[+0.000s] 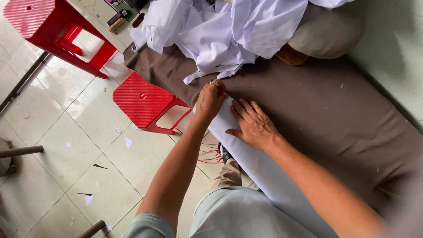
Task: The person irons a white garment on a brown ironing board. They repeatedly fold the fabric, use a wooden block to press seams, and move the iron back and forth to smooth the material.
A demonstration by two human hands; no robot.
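A long strip of smooth white cloth (260,172) lay along the near edge of the brown-covered worktop (326,114), its long axis running from the person's lap up toward the heap of crumpled white fabric (220,31). The left hand (210,100), ring on one finger, was curled closed, pinching the strip's far end. The right hand (253,125) lay flat and open, pressing the cloth. Two ribbed red plastic stools (143,101) stood on the tiled floor (66,154).
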